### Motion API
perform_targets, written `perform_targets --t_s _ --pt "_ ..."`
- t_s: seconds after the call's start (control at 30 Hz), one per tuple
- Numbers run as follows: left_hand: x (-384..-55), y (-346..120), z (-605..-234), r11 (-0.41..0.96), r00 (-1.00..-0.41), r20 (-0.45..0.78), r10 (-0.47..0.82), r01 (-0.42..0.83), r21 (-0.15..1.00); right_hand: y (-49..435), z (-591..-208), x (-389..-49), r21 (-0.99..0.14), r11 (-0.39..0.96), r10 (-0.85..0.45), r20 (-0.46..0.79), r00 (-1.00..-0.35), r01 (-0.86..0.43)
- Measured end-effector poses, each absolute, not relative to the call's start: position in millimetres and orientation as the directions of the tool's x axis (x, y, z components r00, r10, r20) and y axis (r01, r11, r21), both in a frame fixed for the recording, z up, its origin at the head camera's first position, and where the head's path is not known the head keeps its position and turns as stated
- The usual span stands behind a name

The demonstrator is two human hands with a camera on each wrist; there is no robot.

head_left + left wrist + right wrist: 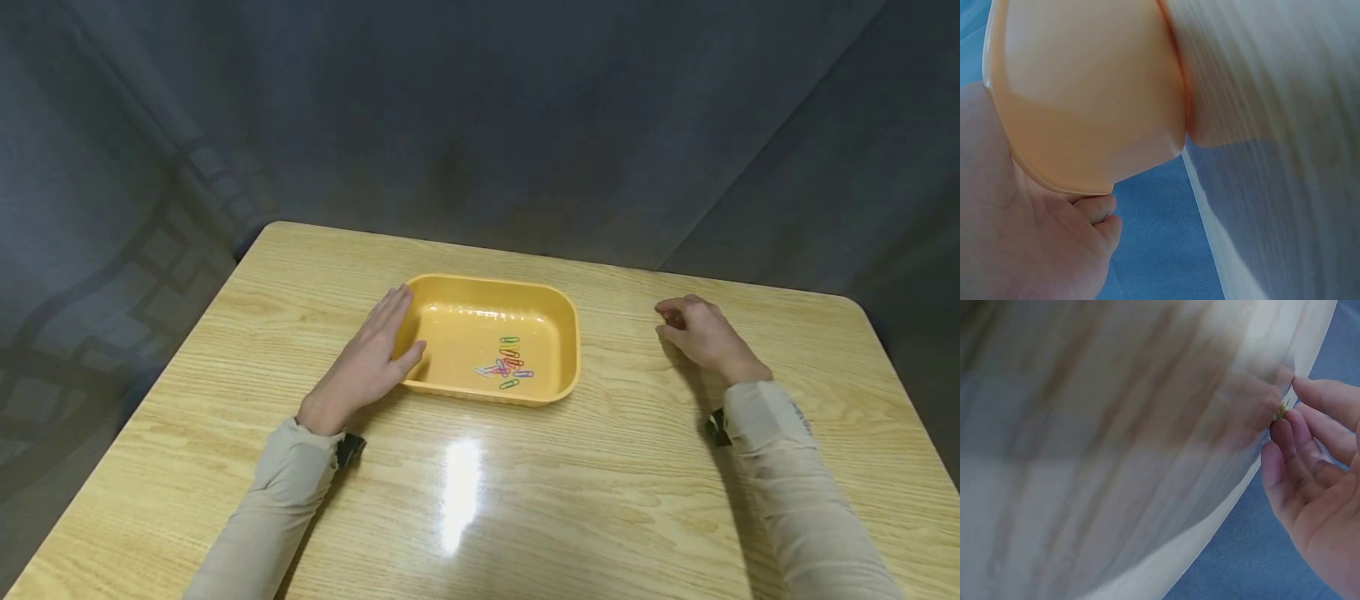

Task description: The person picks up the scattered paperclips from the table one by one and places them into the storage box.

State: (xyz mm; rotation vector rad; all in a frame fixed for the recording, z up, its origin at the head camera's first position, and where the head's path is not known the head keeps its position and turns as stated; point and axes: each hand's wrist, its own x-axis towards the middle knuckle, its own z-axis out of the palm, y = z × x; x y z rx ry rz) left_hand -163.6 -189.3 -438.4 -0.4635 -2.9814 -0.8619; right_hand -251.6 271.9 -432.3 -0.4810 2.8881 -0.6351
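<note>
My left hand rests on the left rim of a yellow plastic basin, fingers along the rim and thumb over the inside. Seen from the left wrist, the palm lies against the basin's edge. Several coloured paper clips lie in a loose cluster on the basin's floor. Well to the right of the basin, my right hand is low over the table, its fingers curled. A small yellowish thing shows at its fingertips in the right wrist view; its kind cannot be made out.
The basin stands on a light wood-grain table with rounded far corners. A dark grey-blue curtain hangs behind the far edge and along the sides. Light reflects brightly off the tabletop in front of the basin.
</note>
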Motion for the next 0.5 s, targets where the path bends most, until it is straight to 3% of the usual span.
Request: perform_targets --t_s 0.3,0.5 --pt "-163.5 -188.5 -436.7 0.804 -0.956 0.088 0.28 0.283 0.523 272.8 -430.7 -250.4 -0.424 0.875 -0.303 -0.108 -0.947 -0.232" --pt "-163.4 -188.2 -437.0 0.804 -0.956 0.086 0.279 0.282 0.523 270.8 -432.6 -249.9 -0.421 0.865 -0.327 -0.062 -0.943 -0.272"
